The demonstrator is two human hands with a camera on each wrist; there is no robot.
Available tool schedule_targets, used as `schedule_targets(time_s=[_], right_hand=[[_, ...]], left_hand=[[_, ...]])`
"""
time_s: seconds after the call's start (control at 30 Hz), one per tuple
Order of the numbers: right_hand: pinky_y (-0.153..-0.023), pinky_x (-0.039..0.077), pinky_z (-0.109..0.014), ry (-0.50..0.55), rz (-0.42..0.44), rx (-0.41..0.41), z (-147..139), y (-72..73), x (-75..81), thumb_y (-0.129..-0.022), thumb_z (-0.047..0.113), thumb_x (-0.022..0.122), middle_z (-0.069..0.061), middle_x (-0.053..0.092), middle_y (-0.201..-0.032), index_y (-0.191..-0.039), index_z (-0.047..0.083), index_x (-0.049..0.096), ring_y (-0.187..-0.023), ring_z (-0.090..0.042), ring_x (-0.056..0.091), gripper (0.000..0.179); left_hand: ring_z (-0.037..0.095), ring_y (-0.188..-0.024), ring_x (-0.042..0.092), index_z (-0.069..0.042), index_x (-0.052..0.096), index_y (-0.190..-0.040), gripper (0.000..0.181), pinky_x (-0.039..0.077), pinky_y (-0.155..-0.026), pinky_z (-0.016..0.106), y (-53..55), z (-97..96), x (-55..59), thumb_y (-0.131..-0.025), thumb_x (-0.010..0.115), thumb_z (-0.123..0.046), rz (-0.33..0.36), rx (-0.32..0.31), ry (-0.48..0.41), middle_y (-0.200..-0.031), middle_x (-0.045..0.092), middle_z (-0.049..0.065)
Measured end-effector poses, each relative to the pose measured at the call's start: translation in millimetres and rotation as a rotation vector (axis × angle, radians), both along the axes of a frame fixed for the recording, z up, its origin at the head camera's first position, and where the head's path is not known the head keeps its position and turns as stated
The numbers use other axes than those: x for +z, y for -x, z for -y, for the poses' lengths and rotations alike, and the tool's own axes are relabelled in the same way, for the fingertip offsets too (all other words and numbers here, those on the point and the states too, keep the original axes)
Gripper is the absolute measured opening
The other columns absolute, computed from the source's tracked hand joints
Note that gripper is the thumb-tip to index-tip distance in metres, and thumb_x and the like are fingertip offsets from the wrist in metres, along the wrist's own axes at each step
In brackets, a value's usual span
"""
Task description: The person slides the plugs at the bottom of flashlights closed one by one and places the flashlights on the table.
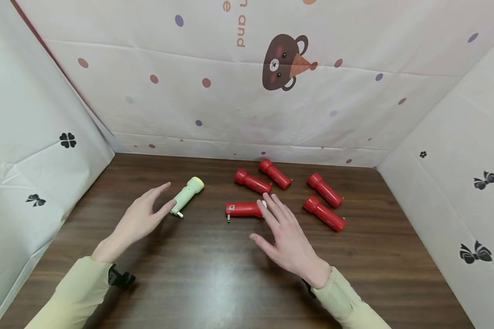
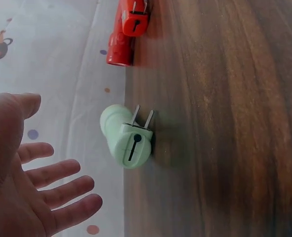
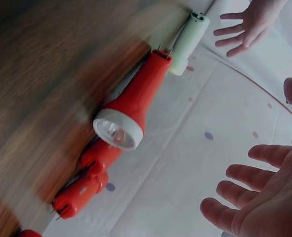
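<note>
A pale green flashlight (image 1: 185, 196) lies on the wooden table with its two metal plug prongs folded out. My left hand (image 1: 142, 215) is beside it, fingers spread and holding nothing; in the left wrist view a gap shows between the fingertips and the flashlight (image 2: 123, 136). A red flashlight (image 1: 244, 209) with a white lens rim lies sideways at the middle, its prongs out too. Over its lens end my right hand (image 1: 286, 237) stretches its fingers, gripping nothing. The right wrist view shows that flashlight (image 3: 138, 94) lens-first, apart from the fingers.
Two red flashlights (image 1: 253, 181) (image 1: 275, 174) lie behind the middle one. Another two red flashlights (image 1: 325, 190) (image 1: 324, 213) rest to the right. Patterned white sheets (image 1: 230, 109) wall off the back and both sides of the table (image 1: 197, 274).
</note>
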State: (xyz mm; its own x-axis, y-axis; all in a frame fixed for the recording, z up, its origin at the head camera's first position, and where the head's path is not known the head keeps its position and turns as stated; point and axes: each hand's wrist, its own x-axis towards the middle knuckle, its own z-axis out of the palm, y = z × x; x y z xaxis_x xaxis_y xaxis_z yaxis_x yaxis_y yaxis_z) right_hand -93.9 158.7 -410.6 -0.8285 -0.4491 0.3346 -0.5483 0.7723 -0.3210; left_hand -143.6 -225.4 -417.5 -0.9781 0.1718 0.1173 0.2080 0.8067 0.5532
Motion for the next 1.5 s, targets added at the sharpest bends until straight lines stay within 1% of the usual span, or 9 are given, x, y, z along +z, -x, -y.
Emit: schedule_targets(time_s=[0.13, 0.33, 0.5, 0.57, 0.8, 1.0, 1.2, 1.3, 1.5], right_hand=[[-0.127, 0.036, -0.06, 0.011, -0.009, 0.015, 8, 2.3, -1.8, -0.096, 0.041, 0.075, -0.01, 0.035, -0.172, -0.161, 0.009, 0.043, -0.162, -0.035, 0.031, 0.079], [-0.124, 0.04, -0.06, 0.057, -0.008, 0.048, 22, 5.9, -4.2, -0.096, 0.04, 0.076, -0.01, 0.039, -0.171, -0.159, 0.01, 0.045, -0.159, -0.035, 0.037, 0.077], [-0.124, 0.042, -0.057, 0.082, 0.026, 0.077, 36, 8.8, -6.9, -0.096, 0.04, 0.076, -0.01, 0.043, -0.168, -0.157, 0.01, 0.048, -0.157, -0.034, 0.042, 0.073], [-0.124, 0.042, -0.057, 0.092, 0.036, 0.086, 41, 10.5, -7.2, -0.096, 0.04, 0.076, -0.01, 0.044, -0.168, -0.157, 0.011, 0.049, -0.156, -0.033, 0.042, 0.072], [-0.123, 0.045, -0.053, 0.127, 0.046, 0.114, 57, 15.0, -8.2, -0.096, 0.036, 0.076, -0.011, 0.047, -0.165, -0.155, 0.01, 0.05, -0.154, -0.033, 0.046, 0.07], [-0.123, 0.045, -0.051, 0.131, 0.08, 0.118, 68, 15.5, -6.6, -0.097, 0.039, 0.075, -0.01, 0.049, -0.164, -0.156, 0.011, 0.05, -0.152, -0.031, 0.048, 0.069], [-0.124, 0.045, -0.049, 0.133, 0.063, 0.109, 76, 18.3, -9.1, -0.097, 0.037, 0.076, -0.01, 0.051, -0.163, -0.155, 0.01, 0.051, -0.151, -0.031, 0.05, 0.069], [-0.124, 0.044, -0.049, 0.123, 0.078, 0.103, 79, 19.3, -11.0, -0.098, 0.038, 0.074, -0.009, 0.051, -0.163, -0.155, 0.01, 0.05, -0.15, -0.03, 0.05, 0.069], [-0.124, 0.045, -0.048, 0.136, 0.096, 0.11, 88, 24.1, -14.3, -0.098, 0.037, 0.074, -0.011, 0.053, -0.161, -0.154, 0.008, 0.051, -0.149, -0.03, 0.051, 0.067]], left_hand=[[0.046, -0.145, 0.05, -0.006, 0.043, -0.16, 0.066, 0.043, -0.115, 0.066, 6.0, -2.0, -3.5, -0.109, 0.054, -0.047, 0.002, -0.009, -0.007, -0.155, 0.055, 0.024], [0.047, -0.145, 0.05, -0.003, 0.044, -0.158, 0.065, 0.043, -0.116, 0.066, 16.7, -4.7, -4.2, -0.109, 0.054, -0.045, 0.019, -0.014, 0.004, -0.155, 0.054, 0.026], [0.047, -0.147, 0.048, -0.003, 0.043, -0.159, 0.066, 0.041, -0.118, 0.066, 24.1, -6.5, -4.3, -0.109, 0.052, -0.045, 0.056, -0.024, 0.018, -0.157, 0.053, 0.025], [0.047, -0.147, 0.049, -0.003, 0.042, -0.159, 0.066, 0.04, -0.118, 0.066, 28.7, -7.5, -4.1, -0.109, 0.052, -0.045, 0.067, -0.03, 0.026, -0.157, 0.053, 0.024], [0.047, -0.142, 0.054, -0.002, 0.044, -0.157, 0.064, 0.045, -0.114, 0.065, 41.7, -10.9, -7.3, -0.108, 0.056, -0.041, 0.079, -0.037, 0.033, -0.155, 0.056, 0.023], [0.046, -0.139, 0.057, -0.001, 0.045, -0.156, 0.063, 0.048, -0.111, 0.064, 50.0, -12.8, -7.3, -0.107, 0.058, -0.039, 0.127, -0.037, 0.045, -0.155, 0.056, 0.023], [0.044, -0.129, 0.065, -0.001, 0.048, -0.155, 0.063, 0.052, -0.104, 0.062, 55.1, -16.1, -10.8, -0.106, 0.059, -0.04, 0.134, -0.018, 0.054, -0.144, 0.064, 0.026], [0.042, -0.125, 0.068, -0.002, 0.048, -0.154, 0.064, 0.053, -0.102, 0.061, 56.5, -17.8, -14.1, -0.106, 0.06, -0.041, 0.145, -0.014, 0.057, -0.141, 0.067, 0.025], [0.044, -0.129, 0.065, -0.001, 0.047, -0.154, 0.066, 0.052, -0.105, 0.062, 61.8, -19.3, -18.9, -0.105, 0.061, -0.043, 0.156, -0.002, 0.065, -0.143, 0.066, 0.024]])
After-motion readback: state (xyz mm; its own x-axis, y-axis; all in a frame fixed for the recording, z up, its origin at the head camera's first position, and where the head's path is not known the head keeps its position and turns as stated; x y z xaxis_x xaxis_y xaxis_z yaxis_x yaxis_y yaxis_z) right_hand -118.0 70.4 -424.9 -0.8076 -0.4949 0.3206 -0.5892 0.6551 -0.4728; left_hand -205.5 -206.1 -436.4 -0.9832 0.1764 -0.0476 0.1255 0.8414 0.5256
